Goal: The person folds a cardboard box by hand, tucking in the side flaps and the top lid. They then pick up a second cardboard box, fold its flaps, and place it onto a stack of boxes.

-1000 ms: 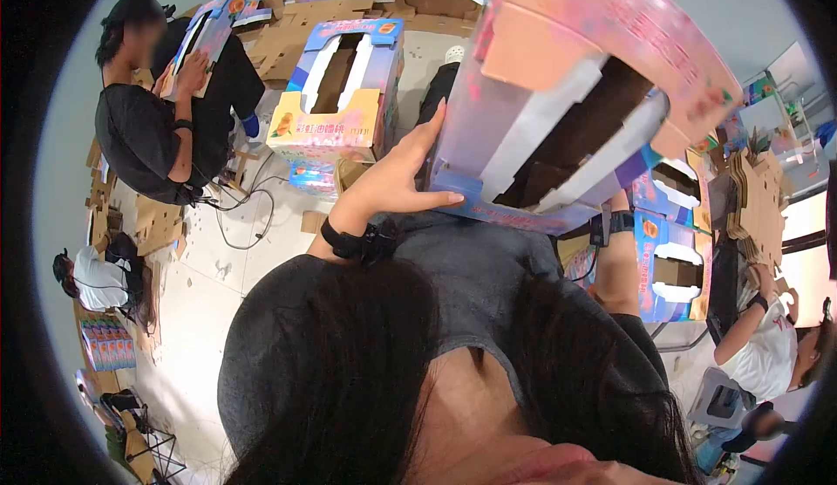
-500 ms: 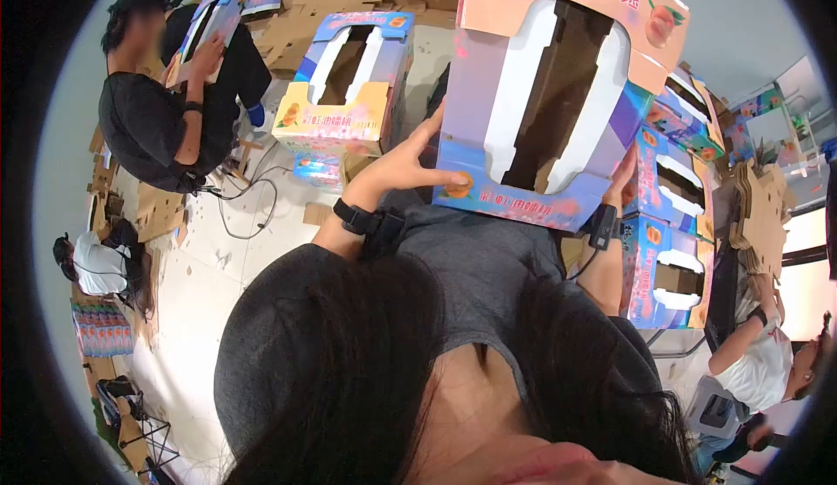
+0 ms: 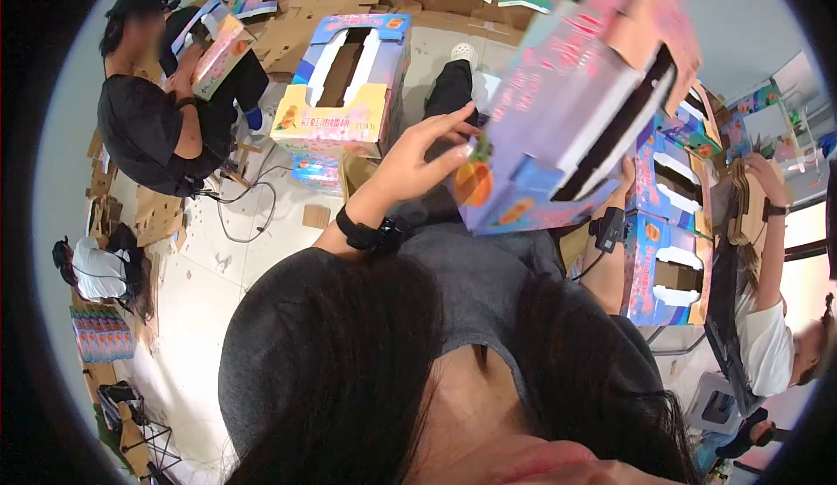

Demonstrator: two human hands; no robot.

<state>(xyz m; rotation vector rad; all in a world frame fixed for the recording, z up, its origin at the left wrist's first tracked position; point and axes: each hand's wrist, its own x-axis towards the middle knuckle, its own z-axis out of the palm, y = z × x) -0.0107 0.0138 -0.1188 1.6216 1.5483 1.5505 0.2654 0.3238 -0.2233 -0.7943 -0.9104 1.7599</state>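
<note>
A colourful printed cardboard fruit box (image 3: 532, 145) is tilted up in front of me, its long cut-out window facing right and peach pictures on its side. My right hand (image 3: 624, 187) grips its lower right side, with most of the fingers hidden behind the cardboard. At the left side, my left hand (image 3: 425, 160) has its fingers stretched and apart, thumb and fingertips right at the box's edge. Beyond that hand stands another printed box (image 3: 384, 84) with a yellow front panel, its window facing up.
Several printed boxes (image 3: 667, 262) are stacked at my right. A person (image 3: 157, 110) at the left handles a similar box (image 3: 225, 62). At the far right, another person (image 3: 767, 328) reaches to stacked cardboard sheets (image 3: 748, 206). Flattened cardboard (image 3: 288, 36) lies along the back; a cable (image 3: 248, 232) lies on the floor.
The box in my hands has turned and tilted, now showing its printed side. My left hand's fingers have spread at its edge. The person at left has turned their box; the one at right has reached up.
</note>
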